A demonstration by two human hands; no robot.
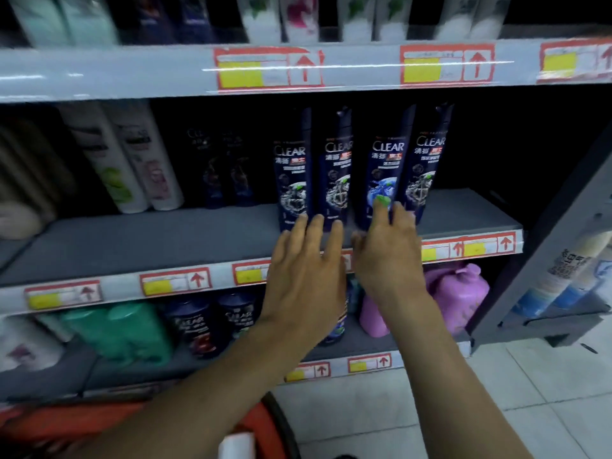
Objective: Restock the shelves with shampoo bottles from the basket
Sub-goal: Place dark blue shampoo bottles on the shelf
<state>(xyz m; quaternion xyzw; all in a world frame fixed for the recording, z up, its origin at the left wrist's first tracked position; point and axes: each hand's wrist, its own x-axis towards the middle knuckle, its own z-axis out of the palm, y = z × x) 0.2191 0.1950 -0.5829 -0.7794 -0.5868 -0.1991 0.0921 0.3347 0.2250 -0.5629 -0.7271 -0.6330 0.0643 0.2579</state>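
Head view, both hands (308, 276) (387, 256) touching upright shampoo bottles (385, 180)

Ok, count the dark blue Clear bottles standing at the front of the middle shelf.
4, in a row: first bottle, second bottle, third bottle, fourth bottle. Dimmer ones stand further back left; more may be hidden.
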